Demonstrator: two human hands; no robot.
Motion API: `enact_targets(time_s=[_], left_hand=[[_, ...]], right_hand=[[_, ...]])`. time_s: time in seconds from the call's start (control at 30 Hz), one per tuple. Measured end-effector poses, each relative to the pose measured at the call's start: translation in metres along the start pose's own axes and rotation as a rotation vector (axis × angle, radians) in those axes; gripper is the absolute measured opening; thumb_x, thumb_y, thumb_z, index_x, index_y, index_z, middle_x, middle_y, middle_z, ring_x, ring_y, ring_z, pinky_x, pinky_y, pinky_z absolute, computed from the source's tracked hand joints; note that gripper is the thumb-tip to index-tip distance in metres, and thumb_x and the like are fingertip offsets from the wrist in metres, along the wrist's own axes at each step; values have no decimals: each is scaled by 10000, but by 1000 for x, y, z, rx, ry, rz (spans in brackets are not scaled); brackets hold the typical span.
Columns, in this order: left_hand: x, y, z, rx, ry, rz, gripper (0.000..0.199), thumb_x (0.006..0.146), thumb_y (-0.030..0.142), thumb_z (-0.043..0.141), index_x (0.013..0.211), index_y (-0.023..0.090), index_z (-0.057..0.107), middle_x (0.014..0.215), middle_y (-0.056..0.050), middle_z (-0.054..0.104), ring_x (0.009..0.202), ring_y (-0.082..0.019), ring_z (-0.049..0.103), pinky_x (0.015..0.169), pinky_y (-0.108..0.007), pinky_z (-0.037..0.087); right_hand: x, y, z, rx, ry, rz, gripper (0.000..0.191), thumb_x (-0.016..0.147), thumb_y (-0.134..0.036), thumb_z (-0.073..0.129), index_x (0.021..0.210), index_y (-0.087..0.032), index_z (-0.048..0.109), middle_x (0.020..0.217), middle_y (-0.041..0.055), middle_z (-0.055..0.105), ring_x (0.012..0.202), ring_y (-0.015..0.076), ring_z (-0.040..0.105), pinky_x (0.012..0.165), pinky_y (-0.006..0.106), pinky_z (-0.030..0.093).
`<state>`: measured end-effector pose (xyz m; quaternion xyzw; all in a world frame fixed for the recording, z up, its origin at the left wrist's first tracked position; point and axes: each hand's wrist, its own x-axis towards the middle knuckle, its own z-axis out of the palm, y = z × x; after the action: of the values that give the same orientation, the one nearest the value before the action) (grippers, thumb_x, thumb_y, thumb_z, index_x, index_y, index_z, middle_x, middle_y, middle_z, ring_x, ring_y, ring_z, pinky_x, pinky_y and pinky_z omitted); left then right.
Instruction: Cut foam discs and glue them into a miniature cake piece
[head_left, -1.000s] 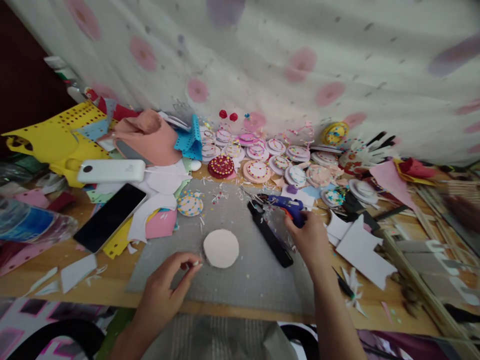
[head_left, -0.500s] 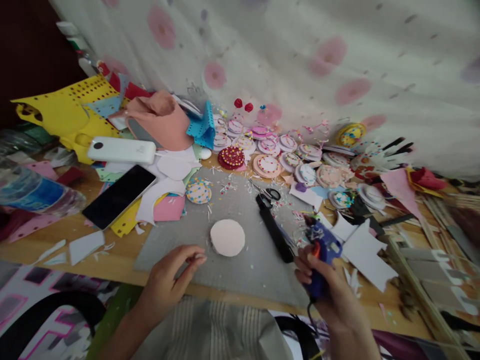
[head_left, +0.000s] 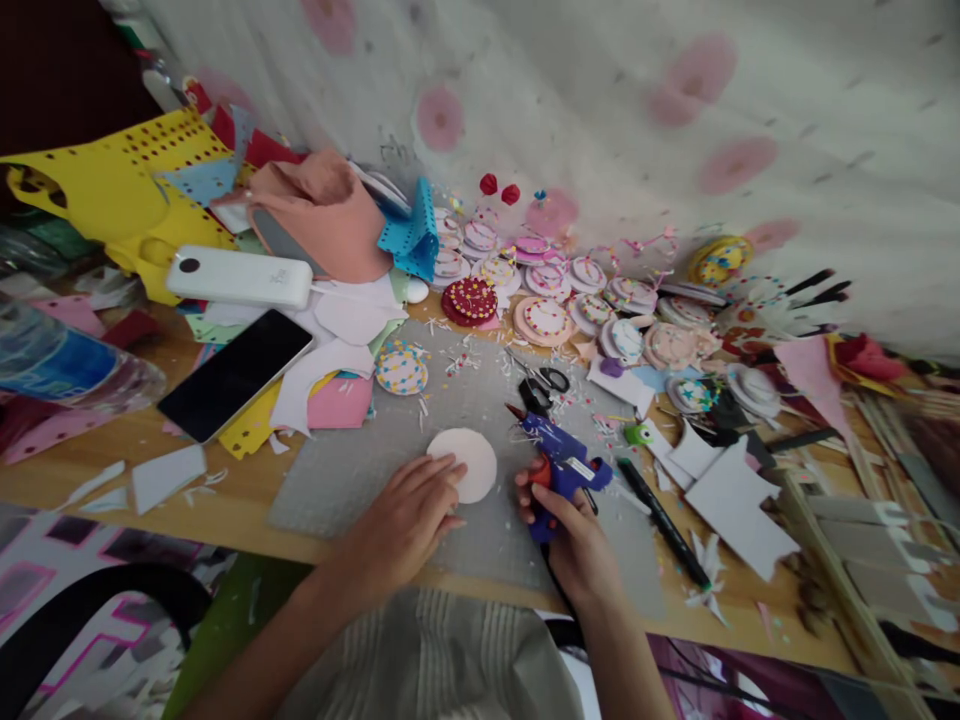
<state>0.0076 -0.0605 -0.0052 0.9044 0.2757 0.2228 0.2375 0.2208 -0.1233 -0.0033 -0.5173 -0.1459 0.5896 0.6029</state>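
A pale round disc point(head_left: 474, 466) lies on the grey cutting mat point(head_left: 337, 470). My left hand point(head_left: 420, 508) rests with its fingertips on the disc's left part, fingers stretched out and nothing held. To the right of the disc, my right hand point(head_left: 566, 525) is wrapped round the handle of a blue glue gun point(head_left: 559, 445), with fingers at its orange trigger. The gun's nozzle points up and to the left, over the mat. Black-handled scissors point(head_left: 553, 380) lie just beyond the gun. A ball with yellow and blue dots point(head_left: 402, 368) sits near the mat's far left.
Many small decorated hats point(head_left: 544, 320) line the back. A phone point(head_left: 236, 375), white power bank point(head_left: 238, 277) and water bottle point(head_left: 67, 360) are at the left. White scraps point(head_left: 739, 500) and a dark pen point(head_left: 664, 525) lie at the right.
My left hand has moved right, opened and come down on the disc. My right hand has brought the glue gun left, closer to the disc. The pen at the right has come into sight.
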Motion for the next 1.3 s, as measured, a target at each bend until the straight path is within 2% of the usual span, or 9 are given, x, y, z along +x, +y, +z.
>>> enact_targets(time_s=[0.17,0.4,0.67,0.97,1.3], left_hand=[[-3,7,8,41,-13,13,102,964,174,485,1052,169,536,1366,-145,580,1370,-259,444,1097,-502,435],[-9,-1,18,-8,24,-5,93,985,166,447,1065,173,494,1362,-142,590,1369,-219,450,1097,-487,430],[-10,-9,21,-83,57,8,346,987,195,458,1331,185,421,1379,-113,578,1362,-213,454,1091,-494,433],[-9,-7,19,-106,114,-19,394,973,223,496,1363,214,445,1351,-95,603,1316,-212,506,1091,-446,448],[-9,-8,18,-119,117,-22,394,964,201,507,1355,213,455,1340,-100,608,1313,-209,509,1090,-454,445]], right_hand=[[-1,11,-7,-28,-96,-60,175,784,-279,731,939,-215,683,833,16,648,662,135,558,550,244,458],[-1,17,-8,-124,-107,-133,123,826,-293,691,898,-194,673,749,4,634,503,94,490,442,213,390],[0,22,-10,-117,-125,-159,164,816,-309,706,912,-180,672,795,20,647,522,89,495,453,209,388],[5,25,-13,-103,-161,-164,144,829,-287,698,924,-181,675,794,9,636,558,83,496,477,194,394],[3,26,-15,-71,-147,-141,183,809,-302,720,931,-169,688,810,22,653,576,86,502,480,191,400]])
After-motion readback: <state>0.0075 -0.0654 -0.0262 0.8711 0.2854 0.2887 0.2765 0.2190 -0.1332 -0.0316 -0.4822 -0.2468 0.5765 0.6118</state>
